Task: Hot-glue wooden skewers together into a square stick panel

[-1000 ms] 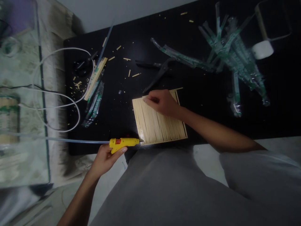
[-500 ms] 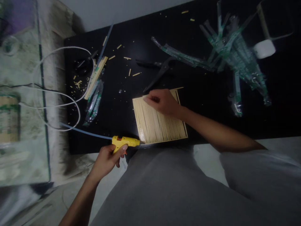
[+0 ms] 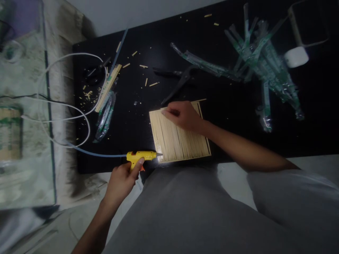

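My left hand (image 3: 123, 180) is closed round the handle of a yellow glue gun (image 3: 141, 155) with an orange trigger. A long bluish glue stick (image 3: 97, 154) runs out of its back. The gun's metal nozzle lies over the lower left corner of a flat panel of thin wooden sticks (image 3: 172, 141) laid side by side. Shiny spots show along the panel's left side. On the panel's upper edge rests my right hand (image 3: 182, 114), fingers curled and pinched by a thin stick (image 3: 200, 100) lying along that edge; what the fingertips hold is hidden.
Black pliers (image 3: 180, 83) lie behind the panel. At left are a bundle of sticks (image 3: 108, 88), scissors (image 3: 92, 72), a white cable (image 3: 88, 130) and stick scraps. Plastic wrappers (image 3: 272, 60), a white case (image 3: 296, 57) and a phone-like frame (image 3: 293, 26) are at right.
The glue gun in my left hand has shifted slightly up, its nozzle now over the panel's corner instead of at its lower edge. My right hand stays in place.
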### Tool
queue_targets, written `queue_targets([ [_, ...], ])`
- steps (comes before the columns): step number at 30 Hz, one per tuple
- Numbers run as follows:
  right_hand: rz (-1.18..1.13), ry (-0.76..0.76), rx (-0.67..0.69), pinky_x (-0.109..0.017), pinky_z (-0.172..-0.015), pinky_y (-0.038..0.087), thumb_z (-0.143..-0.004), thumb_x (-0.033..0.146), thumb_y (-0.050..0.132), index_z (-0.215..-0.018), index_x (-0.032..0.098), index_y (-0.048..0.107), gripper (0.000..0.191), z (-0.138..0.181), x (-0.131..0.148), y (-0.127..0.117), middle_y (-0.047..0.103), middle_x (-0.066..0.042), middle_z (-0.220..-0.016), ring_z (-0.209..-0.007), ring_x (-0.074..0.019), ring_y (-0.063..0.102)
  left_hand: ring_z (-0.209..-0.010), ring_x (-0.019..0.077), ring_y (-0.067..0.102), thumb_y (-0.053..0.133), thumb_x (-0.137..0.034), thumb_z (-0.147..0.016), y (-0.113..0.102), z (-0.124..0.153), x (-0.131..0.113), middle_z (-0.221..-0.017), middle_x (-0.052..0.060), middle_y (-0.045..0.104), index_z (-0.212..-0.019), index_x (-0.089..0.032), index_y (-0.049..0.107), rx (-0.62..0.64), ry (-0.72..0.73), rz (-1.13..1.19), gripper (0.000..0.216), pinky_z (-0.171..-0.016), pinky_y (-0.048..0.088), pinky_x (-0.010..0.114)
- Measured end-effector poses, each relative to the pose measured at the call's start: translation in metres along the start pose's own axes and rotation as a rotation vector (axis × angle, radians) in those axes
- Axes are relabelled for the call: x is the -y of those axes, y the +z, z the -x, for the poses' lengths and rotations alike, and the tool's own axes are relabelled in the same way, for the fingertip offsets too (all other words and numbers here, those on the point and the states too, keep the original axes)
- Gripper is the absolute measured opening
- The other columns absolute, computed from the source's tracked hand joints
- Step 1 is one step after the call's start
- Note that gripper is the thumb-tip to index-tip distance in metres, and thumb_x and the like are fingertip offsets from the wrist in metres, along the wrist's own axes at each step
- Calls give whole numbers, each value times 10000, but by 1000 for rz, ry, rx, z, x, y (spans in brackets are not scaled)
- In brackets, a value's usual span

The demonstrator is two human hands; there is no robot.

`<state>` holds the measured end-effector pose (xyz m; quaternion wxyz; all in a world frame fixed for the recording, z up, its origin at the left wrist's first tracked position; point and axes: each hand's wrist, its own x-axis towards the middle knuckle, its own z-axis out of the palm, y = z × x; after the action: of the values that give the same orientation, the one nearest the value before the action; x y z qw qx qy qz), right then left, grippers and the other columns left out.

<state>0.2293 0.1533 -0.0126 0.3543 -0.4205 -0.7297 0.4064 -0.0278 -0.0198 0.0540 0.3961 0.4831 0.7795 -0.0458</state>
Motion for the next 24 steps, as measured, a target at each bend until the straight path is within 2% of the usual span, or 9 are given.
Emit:
queue_targets([
  [7, -15, 8, 4, -307, -646, 316, -959, 341, 614, -630, 221, 403, 408, 0, 0, 0, 429, 53, -610, -610, -110, 382, -530, 254, 667, 438, -838, -905, -3, -10, -5, -514, 68, 663, -522, -251, 586, -61, 43, -37, 717, -594, 441, 346],
  [17, -21, -4, 5, -301, -642, 314, -959, 335, 607, -628, 219, 405, 405, -1, 1, 0, 433, 54, -607, -602, -104, 384, -516, 247, 606, 435, -818, -904, -16, -27, -25, -492, 78, 618, -482, -268, 509, -163, 87, -131, 697, -561, 361, 336],
  [24, -22, -7, 0, -297, -650, 321, -953, 333, 609, -623, 221, 386, 414, -1, 0, 0, 415, 58, -601, -599, -103, 376, -514, 240, 601, 485, -785, -911, -23, -43, -30, -487, 64, 614, -509, -261, 543, -213, 102, -107, 664, -553, 349, 326],
])
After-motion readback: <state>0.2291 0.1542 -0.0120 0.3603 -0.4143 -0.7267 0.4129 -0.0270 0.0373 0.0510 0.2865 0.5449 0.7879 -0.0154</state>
